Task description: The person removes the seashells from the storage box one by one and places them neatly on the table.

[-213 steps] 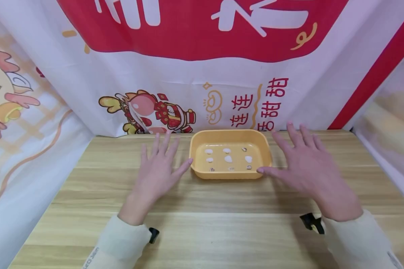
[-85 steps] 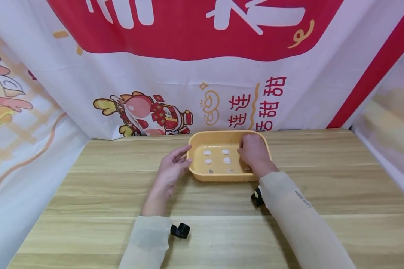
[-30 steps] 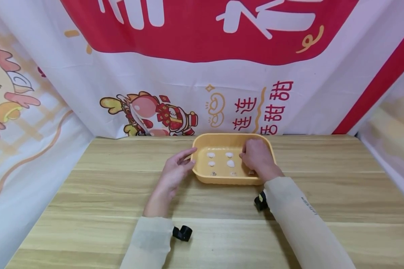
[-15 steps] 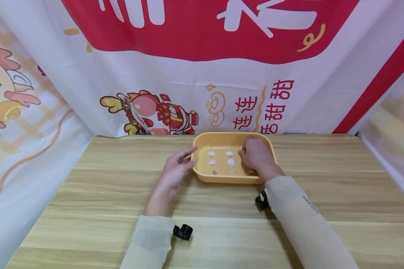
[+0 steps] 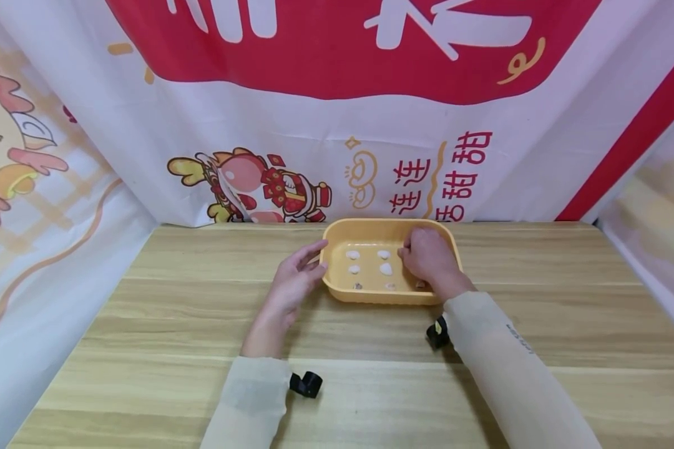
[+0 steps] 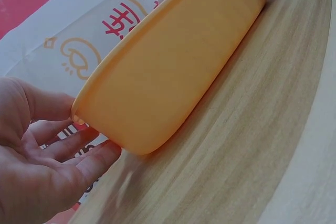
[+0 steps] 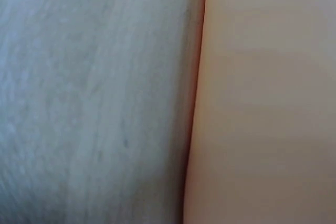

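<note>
A yellow-orange plastic basin (image 5: pixel 393 298) stands on the wooden table against the cloth backdrop. Small white shells (image 5: pixel 385 269) lie in rows on its floor, with darker brownish ones (image 5: pixel 357 286) along the near side. My left hand (image 5: pixel 292 284) holds the basin's left end, its fingertips right at the rim; the left wrist view shows the fingers (image 6: pixel 68 142) against the outer wall. Inside the right end, my right hand (image 5: pixel 429 255) reaches down with curled fingers. Its fingertips are hidden, and I cannot tell whether they pinch a shell. One brownish shell (image 5: pixel 420 284) shows beside its wrist.
A white and red printed cloth (image 5: pixel 292 118) hangs directly behind the basin, and more cloth stands at both sides. The wooden table (image 5: pixel 359 399) extends toward me and to both sides. Black wrist cameras (image 5: pixel 306 385) sit at both cuffs.
Earlier, both hands were spread beside the basin. Since then the left has taken its left end and the right has gone in over the right column of shells. Over the last second both hands stay put.
</note>
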Motion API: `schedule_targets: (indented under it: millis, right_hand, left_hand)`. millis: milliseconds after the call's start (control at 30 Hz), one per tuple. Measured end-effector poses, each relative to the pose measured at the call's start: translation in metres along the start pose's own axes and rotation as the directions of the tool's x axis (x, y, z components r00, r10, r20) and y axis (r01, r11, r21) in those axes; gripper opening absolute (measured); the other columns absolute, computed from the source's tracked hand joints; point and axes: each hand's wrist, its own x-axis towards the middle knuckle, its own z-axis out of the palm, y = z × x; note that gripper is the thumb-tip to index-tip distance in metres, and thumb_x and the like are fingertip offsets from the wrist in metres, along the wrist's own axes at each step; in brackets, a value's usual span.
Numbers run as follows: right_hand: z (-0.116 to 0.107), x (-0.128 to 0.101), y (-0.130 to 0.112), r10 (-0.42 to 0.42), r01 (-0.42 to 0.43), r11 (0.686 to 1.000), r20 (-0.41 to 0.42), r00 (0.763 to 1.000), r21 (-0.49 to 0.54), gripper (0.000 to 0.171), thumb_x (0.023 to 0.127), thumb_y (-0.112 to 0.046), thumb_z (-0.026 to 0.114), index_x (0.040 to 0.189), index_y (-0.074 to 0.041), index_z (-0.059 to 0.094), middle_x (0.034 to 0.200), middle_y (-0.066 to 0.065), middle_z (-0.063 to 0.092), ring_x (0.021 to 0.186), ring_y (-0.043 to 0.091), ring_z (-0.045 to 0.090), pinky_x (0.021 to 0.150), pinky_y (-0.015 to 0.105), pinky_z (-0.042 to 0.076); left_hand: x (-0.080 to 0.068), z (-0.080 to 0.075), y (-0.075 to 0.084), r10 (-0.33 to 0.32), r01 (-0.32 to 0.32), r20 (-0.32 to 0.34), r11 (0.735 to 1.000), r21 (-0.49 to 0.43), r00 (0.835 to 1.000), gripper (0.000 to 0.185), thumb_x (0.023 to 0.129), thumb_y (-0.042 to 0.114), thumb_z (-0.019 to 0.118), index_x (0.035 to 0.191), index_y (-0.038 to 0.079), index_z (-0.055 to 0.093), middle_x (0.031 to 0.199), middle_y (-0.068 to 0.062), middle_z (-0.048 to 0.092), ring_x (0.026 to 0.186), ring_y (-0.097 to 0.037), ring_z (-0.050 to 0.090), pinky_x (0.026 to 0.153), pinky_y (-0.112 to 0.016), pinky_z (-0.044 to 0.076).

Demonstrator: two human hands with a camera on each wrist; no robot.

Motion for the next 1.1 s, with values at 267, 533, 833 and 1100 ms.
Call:
schedule_targets:
  millis: [267, 533, 833, 1100]
  right_hand:
    - [0.001, 0.001, 0.001, -0.017, 0.017, 1.0, -0.033, 0.999, -0.004, 0.014, 0.105, -0.019, 0.065, 0.1, -0.006, 0.066, 0.098, 0.012, 0.067, 0.086, 0.027, 0.065, 0.076, 0.036, 0.055]
    - [0.001, 0.0, 0.001, -0.039, 0.038, 0.999, -0.063, 0.997, -0.013, 0.014, 0.104, -0.018, 0.066, 0.103, -0.004, 0.067, 0.1, 0.013, 0.068, 0.095, 0.029, 0.064, 0.085, 0.04, 0.056]
    - [-0.001, 0.0, 0.003, -0.045, 0.046, 0.999, -0.141, 0.989, 0.006, 0.016, 0.103, -0.018, 0.067, 0.101, -0.003, 0.07, 0.103, 0.015, 0.071, 0.101, 0.031, 0.065, 0.097, 0.048, 0.058]
    - [-0.014, -0.009, -0.004, -0.036, 0.047, 0.997, -0.152, 0.988, 0.068, 0.016, 0.106, -0.019, 0.066, 0.107, -0.003, 0.069, 0.108, 0.015, 0.067, 0.102, 0.031, 0.061, 0.094, 0.047, 0.059]
  left_hand:
    - [0.001, -0.001, -0.001, 0.032, -0.031, 0.014, 0.998, -0.056, 0.999, 0.06, 0.102, -0.004, 0.063, 0.158, 0.016, 0.053, 0.167, -0.01, 0.048, 0.151, -0.034, 0.049, 0.125, -0.046, 0.049]
    - [0.003, -0.002, -0.001, 0.032, -0.031, 0.018, 0.998, -0.06, 0.999, 0.063, 0.102, -0.004, 0.064, 0.159, 0.017, 0.05, 0.166, -0.009, 0.05, 0.15, -0.033, 0.051, 0.123, -0.044, 0.051]
    - [0.003, 0.001, -0.001, 0.042, -0.042, 0.016, 0.998, -0.045, 0.999, 0.063, 0.102, -0.003, 0.064, 0.16, 0.018, 0.05, 0.165, -0.009, 0.05, 0.149, -0.031, 0.052, 0.123, -0.043, 0.05]
    - [0.002, 0.001, -0.002, 0.041, -0.041, 0.002, 0.999, -0.03, 0.999, 0.06, 0.101, -0.003, 0.064, 0.157, 0.018, 0.054, 0.165, -0.01, 0.05, 0.149, -0.032, 0.051, 0.124, -0.044, 0.049]
